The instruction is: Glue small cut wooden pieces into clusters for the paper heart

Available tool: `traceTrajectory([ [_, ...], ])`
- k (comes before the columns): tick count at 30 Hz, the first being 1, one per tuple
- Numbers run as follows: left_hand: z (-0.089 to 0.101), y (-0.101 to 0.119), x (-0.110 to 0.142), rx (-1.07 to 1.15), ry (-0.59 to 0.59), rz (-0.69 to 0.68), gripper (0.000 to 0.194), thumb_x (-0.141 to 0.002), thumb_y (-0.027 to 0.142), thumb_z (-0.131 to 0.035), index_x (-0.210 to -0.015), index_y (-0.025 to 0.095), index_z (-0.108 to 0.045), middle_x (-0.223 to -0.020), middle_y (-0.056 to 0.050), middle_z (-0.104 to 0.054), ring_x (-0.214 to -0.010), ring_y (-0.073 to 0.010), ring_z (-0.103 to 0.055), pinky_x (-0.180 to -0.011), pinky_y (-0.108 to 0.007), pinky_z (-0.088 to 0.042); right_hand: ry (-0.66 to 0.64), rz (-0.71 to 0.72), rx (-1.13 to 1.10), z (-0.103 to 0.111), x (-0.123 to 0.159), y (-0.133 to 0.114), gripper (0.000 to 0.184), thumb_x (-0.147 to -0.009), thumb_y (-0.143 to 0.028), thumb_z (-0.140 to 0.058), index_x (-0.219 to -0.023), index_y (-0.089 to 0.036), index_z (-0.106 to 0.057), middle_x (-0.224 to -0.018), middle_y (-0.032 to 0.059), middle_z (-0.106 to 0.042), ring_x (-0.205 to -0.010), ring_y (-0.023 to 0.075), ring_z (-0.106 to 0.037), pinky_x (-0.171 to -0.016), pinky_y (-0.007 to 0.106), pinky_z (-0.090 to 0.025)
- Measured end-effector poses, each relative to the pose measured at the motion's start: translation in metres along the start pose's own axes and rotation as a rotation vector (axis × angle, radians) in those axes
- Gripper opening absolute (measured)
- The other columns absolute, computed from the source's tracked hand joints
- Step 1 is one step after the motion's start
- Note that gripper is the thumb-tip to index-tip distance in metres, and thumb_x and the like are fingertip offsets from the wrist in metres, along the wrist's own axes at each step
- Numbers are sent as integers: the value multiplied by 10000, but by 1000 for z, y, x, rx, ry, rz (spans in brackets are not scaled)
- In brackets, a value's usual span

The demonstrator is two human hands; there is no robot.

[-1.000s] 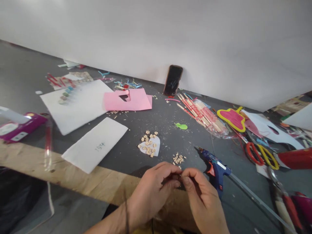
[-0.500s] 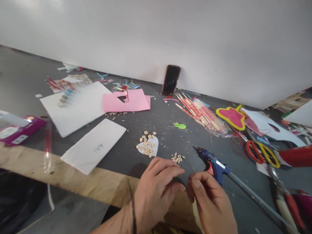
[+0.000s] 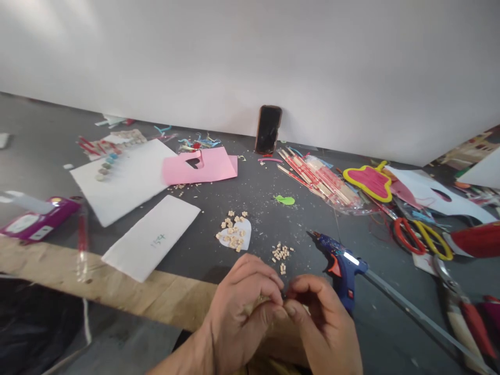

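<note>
My left hand [image 3: 246,312] and my right hand [image 3: 322,323] meet fingertip to fingertip above the table's front edge. Both are closed in a pinch; whatever they hold is too small or too hidden to make out. Just beyond them lies a white paper heart [image 3: 246,233], its left part covered by small beige flower-shaped pieces [image 3: 233,239]. Right of it is a loose pile of tiny beige bits [image 3: 281,252]. A blue glue gun [image 3: 344,265] with an orange trigger rests beside my right hand, a long glue stick coming out of its rear.
White card [image 3: 156,234] marked 154 and a pink paper [image 3: 211,166] with a heart cut-out lie left. A phone [image 3: 268,129] leans on the wall. Wooden sticks [image 3: 308,174], scissors [image 3: 408,234] and pliers [image 3: 453,297] occupy the right. A purple tool [image 3: 42,221] is far left.
My hands were apart with the left fingers spread; now their fingertips have come together. A small piece lies just below the pile of beige bits. The view has shifted slightly.
</note>
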State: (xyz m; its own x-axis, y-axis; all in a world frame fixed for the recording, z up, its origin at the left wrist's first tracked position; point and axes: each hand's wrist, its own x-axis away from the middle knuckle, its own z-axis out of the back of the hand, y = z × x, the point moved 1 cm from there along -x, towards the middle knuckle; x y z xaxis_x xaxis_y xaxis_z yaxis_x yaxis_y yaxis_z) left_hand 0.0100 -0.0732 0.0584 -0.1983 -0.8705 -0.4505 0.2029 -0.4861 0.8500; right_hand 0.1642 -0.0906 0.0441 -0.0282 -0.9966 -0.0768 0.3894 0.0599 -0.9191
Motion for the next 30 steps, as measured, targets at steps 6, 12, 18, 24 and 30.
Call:
traceTrajectory([
  [6,12,-5,2,113,82,119,232,-926,256,-498,-709,185,-543,-784,-35,-591,-762,-158,-544,-712,-267,-432,-122,-181,-264,1,-1,4,235,-858,-451,-550,-840,-222,-605,-639,-20,-577,-508,97,-492,-452,175,-400],
  [12,18,-29,7,487,208,486,272,-945,312,-471,-719,182,-551,-739,-14,-568,-716,-139,-492,-684,-243,-381,148,-49,-166,15,-7,0,227,-935,-387,-448,-854,-240,-601,-649,-22,-596,-518,91,-523,-502,173,-443],
  [18,-1,-22,5,599,54,630,400,-936,432,-443,-639,169,-498,-603,5,-501,-601,-123,-440,-613,-240,-344,1,119,126,1,-6,-11,191,-921,-347,-456,-898,-247,-616,-701,-5,-618,-587,118,-594,-500,172,-475],
  [24,-3,-14,5,683,9,721,457,-904,461,-489,-566,155,-521,-540,12,-503,-551,-105,-433,-579,-223,-350,-64,378,206,-7,-6,-13,204,-889,-249,-512,-1083,-271,-570,-933,17,-630,-769,122,-638,-674,195,-535],
  [30,-15,-11,9,937,95,790,349,-858,411,-591,-646,138,-638,-589,-9,-599,-618,-122,-516,-639,-225,-411,36,638,391,-9,-10,-16,280,-833,-134,-616,-1101,-215,-614,-931,52,-610,-798,142,-608,-681,237,-529],
])
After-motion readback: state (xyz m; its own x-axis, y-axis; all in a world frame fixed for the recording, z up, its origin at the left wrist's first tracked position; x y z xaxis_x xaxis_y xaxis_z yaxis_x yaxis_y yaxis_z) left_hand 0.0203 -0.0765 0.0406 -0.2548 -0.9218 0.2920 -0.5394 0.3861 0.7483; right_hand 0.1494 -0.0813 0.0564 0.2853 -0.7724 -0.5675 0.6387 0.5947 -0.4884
